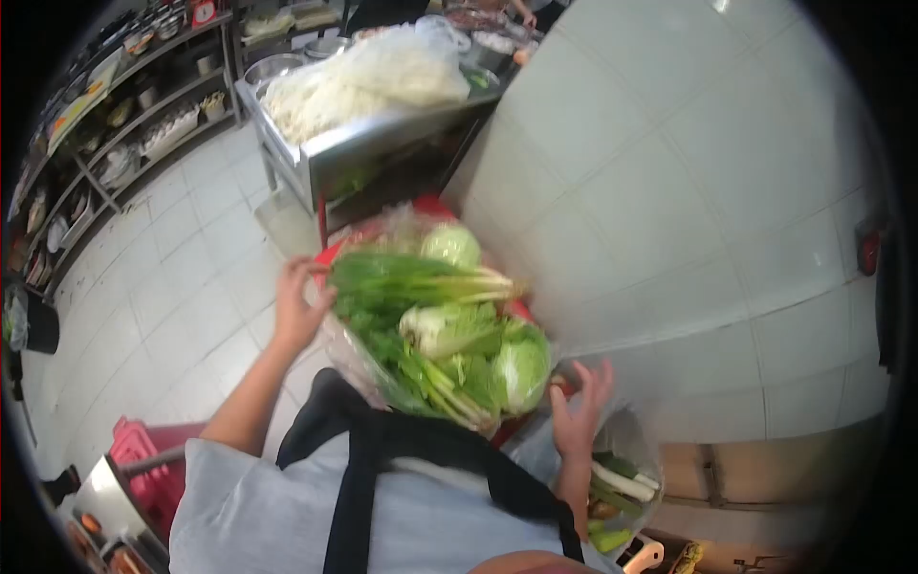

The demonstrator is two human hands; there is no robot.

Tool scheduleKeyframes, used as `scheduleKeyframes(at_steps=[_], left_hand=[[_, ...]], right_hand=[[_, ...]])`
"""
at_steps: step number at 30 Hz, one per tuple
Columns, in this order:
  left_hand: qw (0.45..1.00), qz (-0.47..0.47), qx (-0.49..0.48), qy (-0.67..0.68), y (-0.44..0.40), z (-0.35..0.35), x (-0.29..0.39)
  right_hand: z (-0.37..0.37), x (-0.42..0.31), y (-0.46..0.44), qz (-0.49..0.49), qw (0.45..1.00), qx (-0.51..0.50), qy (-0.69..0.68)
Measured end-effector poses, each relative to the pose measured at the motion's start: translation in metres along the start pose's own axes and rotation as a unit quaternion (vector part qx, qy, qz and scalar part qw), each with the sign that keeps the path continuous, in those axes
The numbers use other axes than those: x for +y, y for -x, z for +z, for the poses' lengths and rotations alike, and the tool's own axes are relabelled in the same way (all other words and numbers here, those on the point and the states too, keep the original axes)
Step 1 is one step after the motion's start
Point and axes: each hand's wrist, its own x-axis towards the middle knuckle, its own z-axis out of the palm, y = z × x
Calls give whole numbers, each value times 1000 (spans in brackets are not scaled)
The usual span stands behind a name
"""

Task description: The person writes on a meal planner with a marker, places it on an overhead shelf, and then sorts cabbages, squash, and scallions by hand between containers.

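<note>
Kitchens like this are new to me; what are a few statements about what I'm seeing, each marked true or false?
1. The left hand is at the left side of the vegetable heap. True.
2. The right hand is gripping the green onions. False: it is open, to the right of the lower-right cabbage, and the green onions lie across the heap.
3. The apron straps are red. False: they are black.
4. A pale heap sits on the metal table. True.
5. The floor is dark wood. False: it is pale tile.
</note>
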Motion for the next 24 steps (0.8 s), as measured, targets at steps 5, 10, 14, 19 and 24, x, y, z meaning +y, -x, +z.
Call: scheduleKeyframes(at_steps=[5, 10, 14, 19, 24], left_hand=[[981, 174, 50, -75, -176, -50, -2], [945, 286, -138, 83, -274, -13, -4], [889, 362, -241, 146, -300, 7, -20], [867, 385, -300, 99, -304, 8, -26], [856, 384, -334, 94, -298, 9, -27]], right_hand=[[-54, -3, -71, 54, 969, 192, 148], [27, -98, -130, 39, 961, 252, 112], [103, -223, -162, 10, 986, 136, 98], [85, -257, -181, 26, 973, 171, 151], [66, -279, -188, -7, 966, 213, 145]])
